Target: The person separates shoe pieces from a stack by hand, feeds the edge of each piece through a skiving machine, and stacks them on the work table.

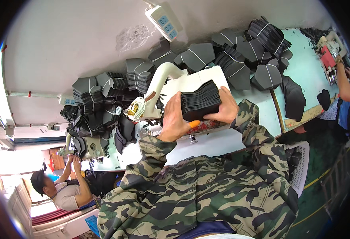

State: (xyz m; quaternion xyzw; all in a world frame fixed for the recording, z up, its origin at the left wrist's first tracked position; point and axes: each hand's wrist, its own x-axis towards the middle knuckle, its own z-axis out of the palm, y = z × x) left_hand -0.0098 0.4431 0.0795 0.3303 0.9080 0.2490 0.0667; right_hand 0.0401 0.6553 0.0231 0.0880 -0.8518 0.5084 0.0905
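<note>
Between my palms stands a stack of thin black pieces (201, 101), its layered edges facing up. My left hand (172, 121) presses against the stack's left side, with an orange cover (194, 124) on the end of its thumb. On the opposite side my right hand (226, 105) grips the stack with fingers along its edge. Beneath and behind the stack is the cream-coloured bed of a machine (217, 74), whose curved arm (159, 81) rises at the left. White cord (136, 108) hangs in a tangle beside that arm.
Tied bundles of dark grey pieces (197, 55) are heaped along the wall, left and right of the machine. A power strip (163, 24) hangs above. At right is a white basket (300, 169). One person (65, 189) works at left; another person's arm (344, 83) reaches in at far right.
</note>
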